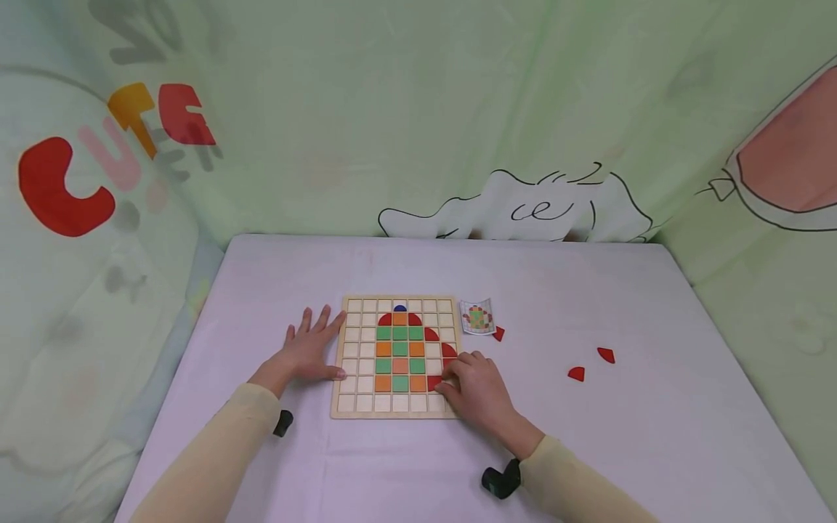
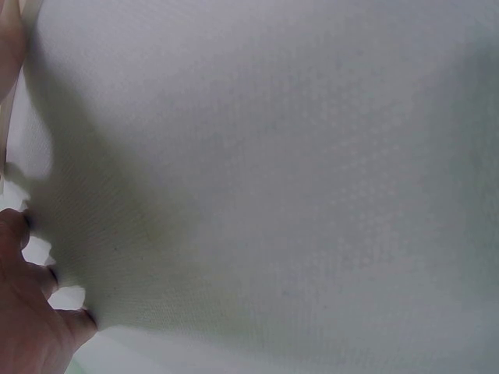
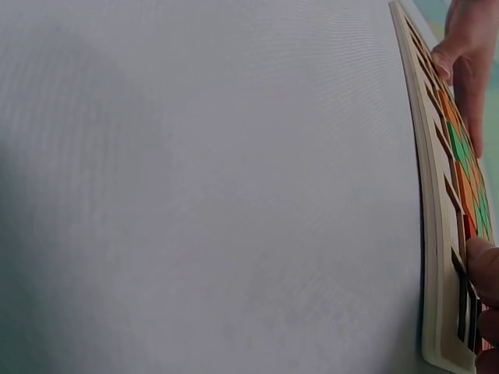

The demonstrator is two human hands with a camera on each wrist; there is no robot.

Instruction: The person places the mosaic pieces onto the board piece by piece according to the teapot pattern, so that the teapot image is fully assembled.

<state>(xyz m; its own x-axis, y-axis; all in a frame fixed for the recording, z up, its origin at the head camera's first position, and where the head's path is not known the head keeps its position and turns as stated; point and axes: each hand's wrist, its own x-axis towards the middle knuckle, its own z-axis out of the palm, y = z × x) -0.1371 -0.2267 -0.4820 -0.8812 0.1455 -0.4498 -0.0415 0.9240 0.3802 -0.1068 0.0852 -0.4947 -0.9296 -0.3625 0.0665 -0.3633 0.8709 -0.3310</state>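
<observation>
A wooden grid board (image 1: 356, 410) lies on the table, with green, orange and red pieces and one blue piece set in its cells. My left hand (image 1: 306, 354) is spread at the board's left edge, its thumb and forefinger touching the frame. On the right side, my right hand (image 1: 482, 392) has its thumb and forefinger curled at a red quarter-circle piece (image 1: 433, 381) in a lower cell, and appears to pinch it. The right wrist view shows that thumb (image 3: 485, 269) over the board by a bit of red. Only the left fingers (image 2: 35, 331) and board edge show in the left wrist view.
A small printed pattern card (image 1: 478, 317) lies right of the board, with a red piece (image 1: 499, 333) beside its lower corner. Two more red quarter-circle pieces, one nearer (image 1: 576, 373) and one farther right (image 1: 606, 355), lie on the lilac-covered table (image 1: 654, 450). Printed curtains stand behind.
</observation>
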